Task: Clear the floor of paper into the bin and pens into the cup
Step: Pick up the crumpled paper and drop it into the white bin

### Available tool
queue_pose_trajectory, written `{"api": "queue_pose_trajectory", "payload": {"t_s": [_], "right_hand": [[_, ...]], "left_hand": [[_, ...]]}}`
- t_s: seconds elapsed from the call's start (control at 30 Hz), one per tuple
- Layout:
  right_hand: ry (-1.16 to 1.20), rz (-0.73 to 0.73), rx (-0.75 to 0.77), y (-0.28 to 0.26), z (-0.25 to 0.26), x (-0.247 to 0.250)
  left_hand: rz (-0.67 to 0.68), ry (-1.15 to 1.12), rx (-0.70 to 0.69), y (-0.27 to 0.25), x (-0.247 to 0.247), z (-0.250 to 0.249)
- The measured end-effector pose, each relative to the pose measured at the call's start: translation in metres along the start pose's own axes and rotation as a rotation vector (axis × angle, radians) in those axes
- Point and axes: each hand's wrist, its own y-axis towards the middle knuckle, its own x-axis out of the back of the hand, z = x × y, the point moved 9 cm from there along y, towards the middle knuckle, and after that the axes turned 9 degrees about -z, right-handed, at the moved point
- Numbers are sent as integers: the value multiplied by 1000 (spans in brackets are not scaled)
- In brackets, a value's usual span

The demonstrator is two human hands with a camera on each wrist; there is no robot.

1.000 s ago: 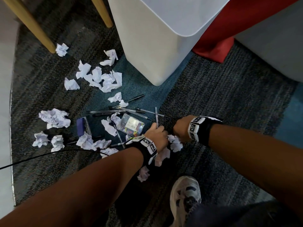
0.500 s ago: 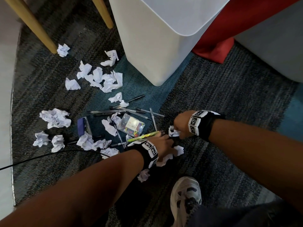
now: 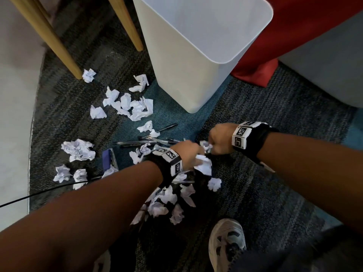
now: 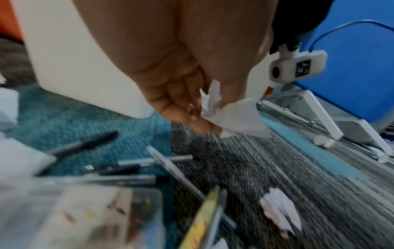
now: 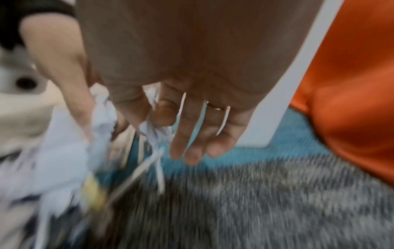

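The left hand [image 3: 188,154] grips a crumpled white paper wad [image 3: 204,165] above the grey-and-teal carpet [image 3: 275,173]; in the left wrist view its fingers [image 4: 181,107] curl round the paper. The right hand [image 3: 220,138] pinches a smaller crumpled white scrap [image 3: 206,145] between thumb and forefinger, the other three fingers [image 5: 192,134] straight. The two hands are just beside each other. The tall white plastic bin [image 3: 196,55] stands upright beyond them, mouth up. Black and clear ballpoint pens [image 3: 149,141] lie flat on the carpet left of the hands, most with long axes running left to right. More crumpled white paper balls [image 3: 129,105] lie scattered left of the bin and under the left forearm.
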Motion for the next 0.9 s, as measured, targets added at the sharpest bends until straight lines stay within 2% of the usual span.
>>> {"api": "queue_pose_trajectory", "payload": {"t_s": [0.17,0.33,0.5,0.63,0.77,0.9], "right_hand": [[90,-122,-42,-4,8,73],[233,-332,-24,-23,26,148],[312,-461,32,-54,55,194],[483,-555,58,-75,69,229],[556,-771,25,-93,59,270],[475,-981,-133,-99,26,287]], "left_hand": [[-161,-61,125,-13,74,22],[-413,-182,233,-41,152,48],[-661,-266,308,-82,232,66],[-856,-301,368,-116,292,82],[-1001,-344,329,-131,340,78],[-1073,-367,237,-127,363,52]]}}
